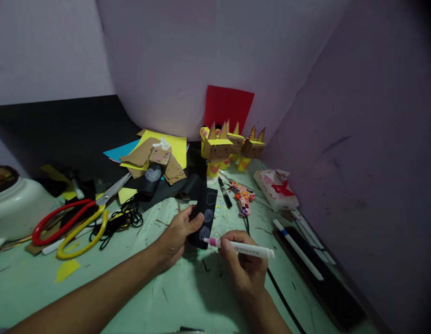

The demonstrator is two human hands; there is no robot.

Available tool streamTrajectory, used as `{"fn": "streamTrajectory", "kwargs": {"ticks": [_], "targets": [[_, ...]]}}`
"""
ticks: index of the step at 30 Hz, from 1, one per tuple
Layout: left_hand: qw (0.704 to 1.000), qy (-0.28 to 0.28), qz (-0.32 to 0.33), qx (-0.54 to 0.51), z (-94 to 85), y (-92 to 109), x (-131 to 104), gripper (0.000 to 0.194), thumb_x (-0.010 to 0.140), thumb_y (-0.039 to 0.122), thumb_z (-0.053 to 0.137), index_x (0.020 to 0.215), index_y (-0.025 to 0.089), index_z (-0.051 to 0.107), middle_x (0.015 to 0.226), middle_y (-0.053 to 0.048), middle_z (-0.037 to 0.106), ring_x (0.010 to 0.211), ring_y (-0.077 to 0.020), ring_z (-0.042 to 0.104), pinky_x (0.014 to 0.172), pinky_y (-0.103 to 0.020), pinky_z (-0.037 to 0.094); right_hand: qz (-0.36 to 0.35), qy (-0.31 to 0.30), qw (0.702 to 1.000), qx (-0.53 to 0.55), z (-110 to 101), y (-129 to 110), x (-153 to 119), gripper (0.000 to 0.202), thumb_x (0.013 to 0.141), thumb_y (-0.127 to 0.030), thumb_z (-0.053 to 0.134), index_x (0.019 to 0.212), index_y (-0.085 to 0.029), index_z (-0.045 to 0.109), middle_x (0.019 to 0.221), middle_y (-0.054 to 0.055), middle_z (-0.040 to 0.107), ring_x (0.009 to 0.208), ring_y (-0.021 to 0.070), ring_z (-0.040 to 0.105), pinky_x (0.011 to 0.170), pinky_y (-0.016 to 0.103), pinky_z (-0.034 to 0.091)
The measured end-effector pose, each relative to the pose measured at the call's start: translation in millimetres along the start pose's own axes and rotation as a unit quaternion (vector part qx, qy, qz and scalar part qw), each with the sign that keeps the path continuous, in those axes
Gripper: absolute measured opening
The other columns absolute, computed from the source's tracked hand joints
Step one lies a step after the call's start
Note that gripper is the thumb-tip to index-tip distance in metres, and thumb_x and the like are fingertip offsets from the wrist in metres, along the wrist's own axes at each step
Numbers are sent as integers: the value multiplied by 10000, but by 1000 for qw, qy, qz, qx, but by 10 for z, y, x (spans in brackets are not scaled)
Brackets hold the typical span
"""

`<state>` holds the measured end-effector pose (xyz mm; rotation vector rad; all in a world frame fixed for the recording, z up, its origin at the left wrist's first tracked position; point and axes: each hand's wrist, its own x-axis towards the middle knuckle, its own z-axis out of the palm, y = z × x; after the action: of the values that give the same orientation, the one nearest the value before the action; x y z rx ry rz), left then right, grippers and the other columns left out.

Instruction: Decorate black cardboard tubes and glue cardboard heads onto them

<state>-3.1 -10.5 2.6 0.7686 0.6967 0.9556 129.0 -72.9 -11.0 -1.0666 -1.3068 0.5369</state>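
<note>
My left hand (178, 234) is closed on a strip of black paper (209, 204), thumb on its face and the other fingers behind. Pale rounded shapes are drawn down the strip, the top one only an outline and the lower ones filled in. My right hand (245, 262) grips a white marker (252, 249) with a pink collar. The marker's tip meets the lowest drawn shape near the strip's bottom end. Beyond the strip lie a black pen (224, 192) and a flower-patterned glue gun (242, 197) with a black cord.
Scissors (100, 199) with red and yellow handles lie left, beside tangled black cord (126, 218) and a white pot-like object (20, 199). Several horned cardboard figures (218, 150) stand at the back. A plastic packet (276, 188) and a blue-banded white marker (299, 250) are right.
</note>
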Motion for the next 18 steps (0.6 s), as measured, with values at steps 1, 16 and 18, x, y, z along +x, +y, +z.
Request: {"fn": "streamTrajectory", "kwargs": {"ticks": [1,16,18], "targets": [[1000,0,0,1,-2,-1,2,437,653,360,761,1001,132,627,796,-37,633,648,-111,530,580,-216,415,-6,2,1000,-4,-1,-1,3,144,837,-259,550,724,-185,601,589,-2,553,500,115,515,450,227,376],[1000,-4,-5,3,4,7,7,463,638,376,768,1002,132,616,709,-4,593,638,-114,528,599,-222,419,-23,2,999,-25,-15,-9,11,156,848,-258,534,733,-177,602,578,-3,555,486,113,520,438,222,383],[1000,-2,-3,1,1,2,11,466,644,375,766,1011,134,610,734,-10,602,663,-116,541,608,-217,423,-35,25,998,-40,-24,4,6,159,852,-252,522,733,-179,597,593,3,562,512,123,543,448,226,393]]}}
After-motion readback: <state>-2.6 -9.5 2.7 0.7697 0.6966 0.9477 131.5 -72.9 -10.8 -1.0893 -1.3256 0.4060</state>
